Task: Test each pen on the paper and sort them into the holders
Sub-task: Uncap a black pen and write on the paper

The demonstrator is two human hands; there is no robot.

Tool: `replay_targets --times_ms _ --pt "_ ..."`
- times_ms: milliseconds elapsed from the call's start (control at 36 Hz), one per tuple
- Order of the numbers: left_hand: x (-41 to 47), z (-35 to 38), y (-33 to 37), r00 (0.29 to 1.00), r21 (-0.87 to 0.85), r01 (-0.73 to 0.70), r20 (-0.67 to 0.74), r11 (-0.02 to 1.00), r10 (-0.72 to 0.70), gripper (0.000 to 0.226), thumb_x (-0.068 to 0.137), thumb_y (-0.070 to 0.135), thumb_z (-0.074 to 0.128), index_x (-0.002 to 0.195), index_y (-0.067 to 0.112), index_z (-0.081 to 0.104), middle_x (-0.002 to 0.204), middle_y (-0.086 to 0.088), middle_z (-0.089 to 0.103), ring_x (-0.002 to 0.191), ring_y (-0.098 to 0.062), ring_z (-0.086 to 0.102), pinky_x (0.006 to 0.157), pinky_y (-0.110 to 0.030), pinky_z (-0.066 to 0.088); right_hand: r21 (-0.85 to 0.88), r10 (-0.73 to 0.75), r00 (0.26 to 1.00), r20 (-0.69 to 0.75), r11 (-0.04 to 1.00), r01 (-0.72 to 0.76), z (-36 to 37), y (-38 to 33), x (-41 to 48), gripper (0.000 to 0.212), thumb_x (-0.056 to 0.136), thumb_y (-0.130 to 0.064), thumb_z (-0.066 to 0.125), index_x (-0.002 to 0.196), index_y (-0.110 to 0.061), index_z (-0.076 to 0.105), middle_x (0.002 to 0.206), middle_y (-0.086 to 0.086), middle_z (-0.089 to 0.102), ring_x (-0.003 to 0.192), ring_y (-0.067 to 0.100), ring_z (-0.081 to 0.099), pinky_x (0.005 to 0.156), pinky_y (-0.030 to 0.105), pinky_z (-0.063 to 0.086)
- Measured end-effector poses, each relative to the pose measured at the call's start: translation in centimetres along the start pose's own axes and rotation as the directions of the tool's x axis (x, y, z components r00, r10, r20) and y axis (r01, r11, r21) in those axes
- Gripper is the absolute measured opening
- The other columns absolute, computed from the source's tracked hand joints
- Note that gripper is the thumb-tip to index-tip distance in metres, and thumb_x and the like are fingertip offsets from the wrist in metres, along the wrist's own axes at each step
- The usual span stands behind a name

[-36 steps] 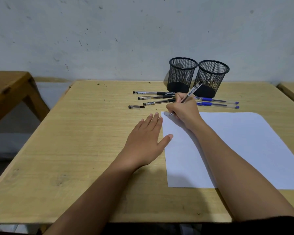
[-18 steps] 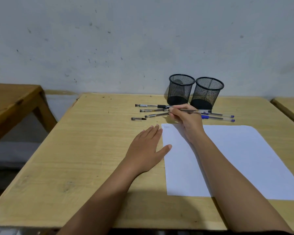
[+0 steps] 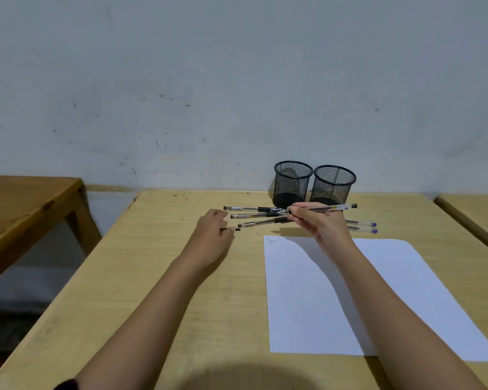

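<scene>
My right hand (image 3: 323, 225) holds an uncapped black pen (image 3: 330, 208) level above the table, tip pointing left, just in front of the two black mesh holders (image 3: 293, 182) (image 3: 333, 185). My left hand (image 3: 210, 233) reaches forward, its curled fingers closing on the small pen cap (image 3: 236, 229) that lies on the table. Three black pens (image 3: 251, 208) lie in a loose row left of my right hand. Two blue-capped pens (image 3: 364, 226) lie to its right. The white paper (image 3: 335, 291) carries a small scribble (image 3: 272, 240) in its far left corner.
The light wooden table (image 3: 152, 277) ends at a grey wall behind the holders. A darker wooden table (image 3: 26, 204) stands to the left across a gap. Another table's edge (image 3: 473, 212) shows at the right.
My right hand lifted the pen off the paper and turned it level near the holders. My left hand left the paper's edge and moved forward to the pen cap. The camera tilted up.
</scene>
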State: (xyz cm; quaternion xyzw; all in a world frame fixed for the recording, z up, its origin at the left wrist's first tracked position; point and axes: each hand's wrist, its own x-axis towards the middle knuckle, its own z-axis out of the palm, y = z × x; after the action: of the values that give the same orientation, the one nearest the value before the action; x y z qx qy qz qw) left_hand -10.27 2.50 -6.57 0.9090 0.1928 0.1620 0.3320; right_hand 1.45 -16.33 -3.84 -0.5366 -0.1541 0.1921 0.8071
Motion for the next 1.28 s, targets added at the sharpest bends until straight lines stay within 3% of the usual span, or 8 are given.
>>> replay_targets --times_ms 111,306,389,444,500,583,806,1278 --pt "1.4 0.7 -2.0 0.999 0.157 -0.028 0.035 0.987 0.023 0.03 0.094 0.02 0.051 0.115 0.002 0.06 0.124 -0.011 0.053 0.116 -0.028 0.046 0.093 -0.026 0.034 -0.002 0.011 1.0 0.014 1.0 -0.011 0.0 -0.1 -0.3 0.009 0.076 0.012 0.064 0.082 0.006 0.067 0.066 0.007 0.072 0.063 0.017 0.07 0.063 0.016 0.056" --pt "0.6 1.4 -2.3 0.986 0.056 -0.082 -0.142 0.995 0.09 0.021 0.09 0.019 0.059 0.103 0.006 0.069 0.101 -0.007 0.064 0.096 -0.02 0.055 0.077 -0.019 0.033 0.027 0.046 0.999 0.021 0.999 -0.046 0.2 0.2 -0.8 0.01 0.075 0.013 0.064 0.08 0.005 0.067 0.066 0.008 0.072 0.063 0.017 0.07 0.062 0.016 0.056" --pt "0.0 1.0 -1.0 0.981 -0.223 -0.044 -0.196 0.974 -0.001 0.017 0.086 0.013 0.065 0.1 0.005 0.07 0.091 -0.002 0.068 0.086 -0.01 0.064 0.074 -0.015 0.045 0.054 0.046 0.999 0.029 0.997 -0.047 0.5 0.2 -0.9 0.01 0.075 0.012 0.064 0.081 0.005 0.068 0.069 0.009 0.073 0.065 0.017 0.07 0.062 0.016 0.055" --pt "-0.6 0.8 0.4 0.985 -0.519 -0.031 -0.16 0.854 -0.062 0.013 0.083 0.006 0.067 0.095 0.006 0.071 0.09 -0.005 0.07 0.083 -0.008 0.066 0.076 -0.021 0.053 0.076 0.049 0.998 0.036 0.996 -0.052 0.7 0.2 -1.2 0.01 0.075 0.011 0.064 0.083 0.006 0.068 0.07 0.009 0.073 0.065 0.017 0.071 0.062 0.015 0.055" --pt "-1.0 0.5 2.0 0.988 -0.63 -0.065 -0.15 0.774 -0.039 0.013 0.081 0.003 0.069 0.09 0.011 0.072 0.088 -0.005 0.07 0.08 -0.007 0.065 0.071 -0.018 0.054 0.092 0.053 0.998 0.043 0.994 -0.057 1.0 0.1 -1.4 0.011 0.076 0.011 0.064 0.086 0.008 0.067 0.07 0.009 0.073 0.065 0.016 0.07 0.062 0.015 0.055" --pt "-0.8 0.0 3.4 0.981 -0.565 -0.157 -0.182 0.81 0.062 0.018 0.079 0.006 0.071 0.087 0.022 0.071 0.085 0.005 0.071 0.071 0.002 0.065 0.069 -0.014 0.051 0.111 0.053 0.997 0.051 0.992 -0.059 1.3 -0.2 -1.8 0.01 0.077 0.01 0.063 0.086 0.007 0.066 0.068 0.008 0.072 0.064 0.016 0.07 0.061 0.015 0.055" --pt "-0.9 0.0 4.5 0.988 -0.61 -0.152 -0.112 0.778 0.105 0.023 0.073 0.004 0.075 0.083 0.025 0.072 0.078 0.01 0.072 0.076 -0.007 0.065 0.076 -0.02 0.053 0.115 0.026 0.997 0.07 0.993 -0.034 1.4 -1.1 -2.6 0.008 0.077 0.008 0.064 0.084 0.005 0.068 0.07 0.008 0.073 0.065 0.015 0.07 0.063 0.015 0.056" --pt "-0.8 0.4 6.3 0.982 -0.642 -0.173 -0.056 0.747 0.179 0.02 0.071 0.001 0.076 0.089 0.009 0.073 0.089 -0.006 0.074 0.083 -0.014 0.07 0.08 -0.022 0.054 0.011 0.007 0.994 0.107 1.0 -0.009 0.9 -2.2 -3.0 0.009 0.076 0.009 0.065 0.084 0.006 0.067 0.066 0.008 0.071 0.063 0.016 0.07 0.063 0.015 0.054"
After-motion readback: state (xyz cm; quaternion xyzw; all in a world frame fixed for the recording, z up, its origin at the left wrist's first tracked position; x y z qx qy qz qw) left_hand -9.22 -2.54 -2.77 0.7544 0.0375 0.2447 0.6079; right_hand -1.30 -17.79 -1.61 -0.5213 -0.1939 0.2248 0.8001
